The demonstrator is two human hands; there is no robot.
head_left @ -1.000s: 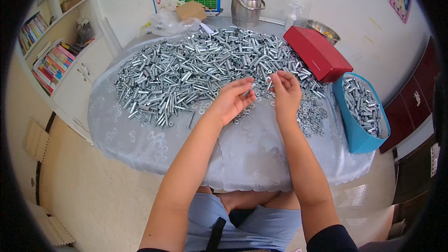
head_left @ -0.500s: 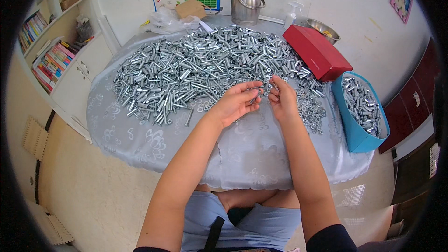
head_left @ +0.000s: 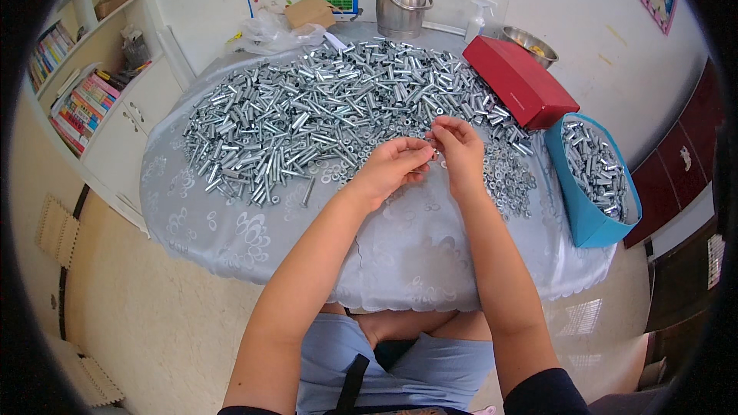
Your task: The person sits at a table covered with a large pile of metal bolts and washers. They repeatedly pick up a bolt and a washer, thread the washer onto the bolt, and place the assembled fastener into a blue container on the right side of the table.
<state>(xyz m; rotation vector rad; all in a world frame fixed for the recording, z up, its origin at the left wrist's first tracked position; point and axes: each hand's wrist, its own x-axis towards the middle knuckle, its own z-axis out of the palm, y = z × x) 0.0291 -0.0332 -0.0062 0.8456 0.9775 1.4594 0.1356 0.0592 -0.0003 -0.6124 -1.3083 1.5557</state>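
Bare tablecloth (head_left: 415,261) gives a hand passage at the lower centre, while heaped bolts (head_left: 307,107) block the upper middle and a red box (head_left: 523,83) and blue bin (head_left: 592,237) obstruct the right.

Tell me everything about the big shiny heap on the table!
The heap is a loose jumble, mostly slim, silvery, metal-looking rods pointing every way. Small rings lie along its near side. It rests on the grey tablecloth, with a red box at its right end. The left hand and right hand are at its near edge; touching it or not, I can't tell.
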